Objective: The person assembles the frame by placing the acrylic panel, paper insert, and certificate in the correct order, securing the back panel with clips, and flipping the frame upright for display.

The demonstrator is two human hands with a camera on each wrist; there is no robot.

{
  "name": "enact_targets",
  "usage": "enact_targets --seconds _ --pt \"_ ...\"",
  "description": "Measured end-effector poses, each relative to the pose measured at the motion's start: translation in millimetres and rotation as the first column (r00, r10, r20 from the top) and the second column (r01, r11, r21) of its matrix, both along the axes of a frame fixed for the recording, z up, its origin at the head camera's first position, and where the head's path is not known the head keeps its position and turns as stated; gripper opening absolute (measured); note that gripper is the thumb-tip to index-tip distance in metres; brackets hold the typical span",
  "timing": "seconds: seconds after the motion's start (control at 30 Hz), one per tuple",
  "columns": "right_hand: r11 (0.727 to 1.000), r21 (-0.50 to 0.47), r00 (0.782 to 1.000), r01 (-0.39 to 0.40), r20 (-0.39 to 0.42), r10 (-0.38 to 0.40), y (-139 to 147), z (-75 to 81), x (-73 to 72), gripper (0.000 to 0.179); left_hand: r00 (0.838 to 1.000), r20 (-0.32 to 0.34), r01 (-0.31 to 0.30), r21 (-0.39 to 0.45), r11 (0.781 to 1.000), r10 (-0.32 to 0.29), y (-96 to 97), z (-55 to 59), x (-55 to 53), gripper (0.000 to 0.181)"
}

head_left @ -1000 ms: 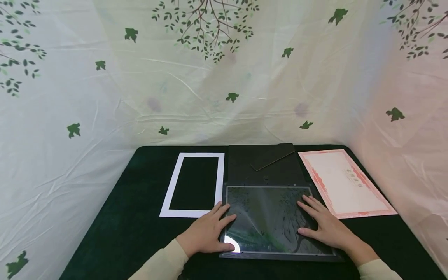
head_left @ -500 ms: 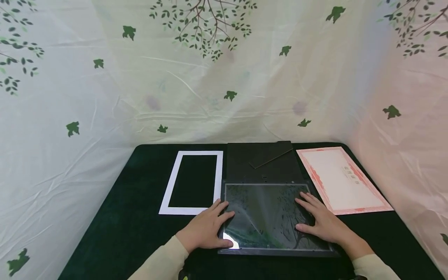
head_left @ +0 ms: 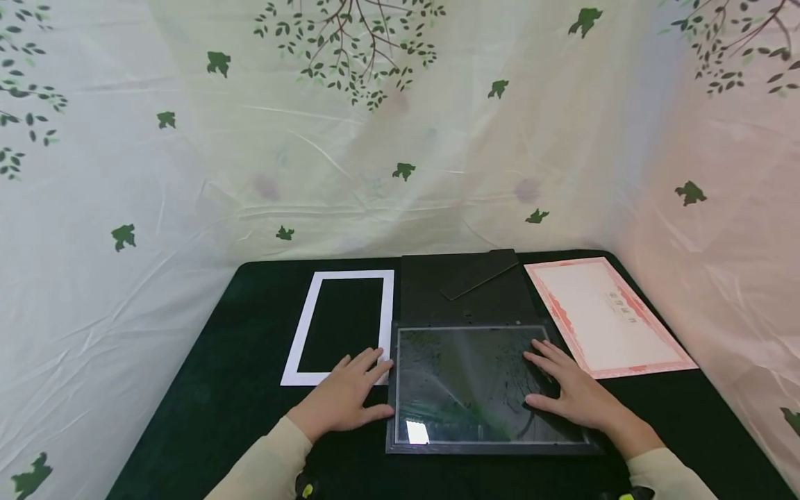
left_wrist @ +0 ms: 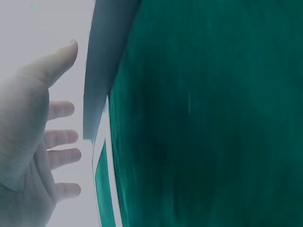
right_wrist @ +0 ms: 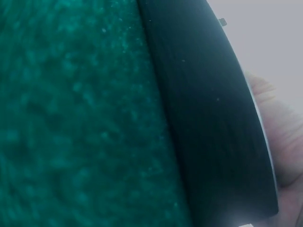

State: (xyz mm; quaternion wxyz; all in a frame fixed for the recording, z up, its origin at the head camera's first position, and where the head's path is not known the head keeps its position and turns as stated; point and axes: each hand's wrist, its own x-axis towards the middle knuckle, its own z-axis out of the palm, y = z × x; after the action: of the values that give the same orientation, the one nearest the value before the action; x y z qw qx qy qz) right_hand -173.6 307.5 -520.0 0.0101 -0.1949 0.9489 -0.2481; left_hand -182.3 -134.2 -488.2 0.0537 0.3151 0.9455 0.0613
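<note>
A dark picture frame with a shiny clear pane lies flat in the middle of the table. My right hand rests over its right side, fingers spread and nearly straight. The frame's side hides most of that hand in the right wrist view. At the frame's left edge is my left hand, its fingers extended over the lower right corner of a white mat border. In the left wrist view this hand holds nothing, with the frame's edge beside the thumb.
Behind the frame lies a black backing board with a flap-like stand on it. A red-bordered certificate sheet lies to the right. Dark green cloth covers the table, and a printed curtain hangs behind.
My left hand has shifted left off the pane, from the frame's left rim toward the white mat. The right hand stays on the frame. The head view has shifted slightly.
</note>
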Motion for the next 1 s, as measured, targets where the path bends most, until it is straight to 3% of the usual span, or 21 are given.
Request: enact_targets --seconds 0.13,0.27,0.5,0.77,1.0 --pt "1.000 -0.025 1.000 -0.002 -0.014 0.002 1 7.5 2.1 0.080 0.996 -0.031 -0.085 -0.042 0.996 0.084 -20.8 3.0 -11.3 0.072" --pt "1.000 -0.030 0.999 -0.008 -0.047 0.006 1 13.7 3.7 0.079 0.993 -0.046 -0.112 -0.075 0.991 0.109 -35.0 3.5 -19.3 0.066" --pt "0.999 -0.040 0.995 -0.030 -0.098 0.025 -6 21.0 5.8 0.077 0.997 -0.026 -0.074 -0.060 0.996 0.072 -38.9 0.7 -24.6 0.056" --pt "0.999 -0.041 0.996 -0.027 -0.082 0.023 -9 21.7 10.6 0.076 0.996 -0.088 -0.016 -0.038 0.999 0.013 -38.6 -7.9 -27.0 0.035" --pt "0.999 -0.038 0.997 -0.016 -0.081 0.013 -7 19.9 12.3 0.076 0.993 -0.113 0.030 0.013 0.999 -0.028 -36.9 -6.2 -27.1 0.025"
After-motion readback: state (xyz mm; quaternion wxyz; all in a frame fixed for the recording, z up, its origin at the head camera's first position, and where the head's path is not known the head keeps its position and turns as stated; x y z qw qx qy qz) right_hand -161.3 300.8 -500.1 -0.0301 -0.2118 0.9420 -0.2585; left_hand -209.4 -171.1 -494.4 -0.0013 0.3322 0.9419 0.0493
